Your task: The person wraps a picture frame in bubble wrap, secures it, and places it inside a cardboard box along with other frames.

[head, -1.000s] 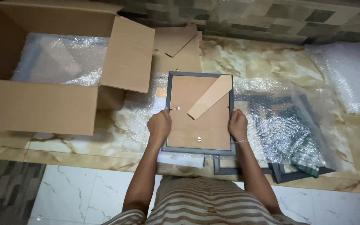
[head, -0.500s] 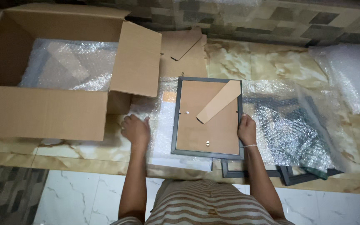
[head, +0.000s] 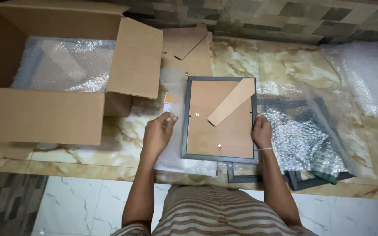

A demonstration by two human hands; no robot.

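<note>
A grey picture frame (head: 219,156) lies face down on a marble ledge, its brown backing board and folded stand (head: 231,102) facing up. My right hand (head: 261,132) grips the frame's right edge. My left hand (head: 158,134) rests just left of the frame, fingers pinching the edge of a clear bubble wrap sheet (head: 173,98) that lies under the frame.
An open cardboard box (head: 49,116) lined with bubble wrap stands at the left. Loose brown backing boards (head: 189,41) lie behind the frame. More dark frames in bubble wrap (head: 302,131) sit to the right, with another wrap sheet (head: 368,74) at far right.
My left hand left the frame's lower left corner, swung out to the left, and now holds the bubble wrap beside the frame. The frame sits slightly further right.
</note>
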